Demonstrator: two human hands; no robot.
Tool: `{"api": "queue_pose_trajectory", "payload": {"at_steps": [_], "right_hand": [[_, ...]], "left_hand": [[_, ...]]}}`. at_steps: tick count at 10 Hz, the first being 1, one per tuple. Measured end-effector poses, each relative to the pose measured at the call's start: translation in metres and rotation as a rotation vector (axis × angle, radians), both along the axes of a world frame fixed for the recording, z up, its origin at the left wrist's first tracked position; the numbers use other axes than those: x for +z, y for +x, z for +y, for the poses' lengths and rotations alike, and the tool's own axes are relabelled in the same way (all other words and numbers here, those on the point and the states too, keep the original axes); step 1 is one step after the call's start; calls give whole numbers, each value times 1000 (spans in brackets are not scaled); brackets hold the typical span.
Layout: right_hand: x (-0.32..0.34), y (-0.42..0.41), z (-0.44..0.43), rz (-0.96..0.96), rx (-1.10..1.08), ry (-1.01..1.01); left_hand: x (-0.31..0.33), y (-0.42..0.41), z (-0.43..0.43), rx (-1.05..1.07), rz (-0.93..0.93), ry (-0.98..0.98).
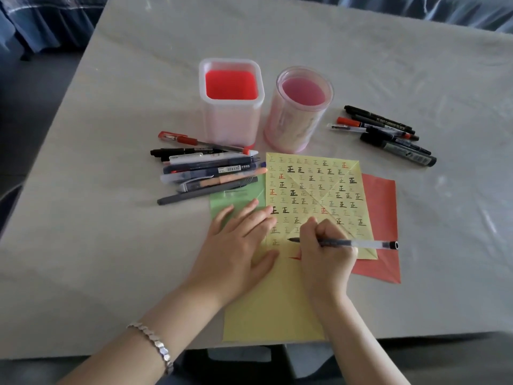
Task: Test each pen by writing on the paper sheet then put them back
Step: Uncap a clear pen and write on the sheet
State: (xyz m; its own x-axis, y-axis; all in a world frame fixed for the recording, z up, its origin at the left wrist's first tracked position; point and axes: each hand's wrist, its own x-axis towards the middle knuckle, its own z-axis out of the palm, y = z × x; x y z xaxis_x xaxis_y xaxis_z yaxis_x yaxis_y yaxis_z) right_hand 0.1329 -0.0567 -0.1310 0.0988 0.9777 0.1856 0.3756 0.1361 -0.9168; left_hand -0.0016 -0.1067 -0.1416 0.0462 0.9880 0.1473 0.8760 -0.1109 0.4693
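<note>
1. Two hands are seen over the yellow paper sheet (277, 301); a black pen (361, 243) is gripped in the curled fingers of the right hand (324, 245), tip pointed left above the lower rows.
2. The sheet is pressed flat by the left hand (238, 240), fingers straight.
3. A green sheet (222, 204) and a red sheet (380, 207) are partly covered by it.
4. Loose pens are heaped at the left (208, 170) and grouped at the far right (388, 132) on the counter (111, 245).
5. A square holder (230, 118) and a round holder (294, 126) are stood behind the sheet.

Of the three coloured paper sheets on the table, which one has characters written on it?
The yellow sheet, on top in the middle. The green sheet left of it and the red sheet right of it show no writing.
</note>
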Motion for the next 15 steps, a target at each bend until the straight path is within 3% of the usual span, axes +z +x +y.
{"api": "queue_pose_trajectory", "payload": {"at_steps": [5,15], "right_hand": [[-6,-2,1,-81,6,66],[-4,-2,1,-49,39,16]], "left_hand": [[0,0,0,4,0,5],[-2,1,0,10,1,17]]}}
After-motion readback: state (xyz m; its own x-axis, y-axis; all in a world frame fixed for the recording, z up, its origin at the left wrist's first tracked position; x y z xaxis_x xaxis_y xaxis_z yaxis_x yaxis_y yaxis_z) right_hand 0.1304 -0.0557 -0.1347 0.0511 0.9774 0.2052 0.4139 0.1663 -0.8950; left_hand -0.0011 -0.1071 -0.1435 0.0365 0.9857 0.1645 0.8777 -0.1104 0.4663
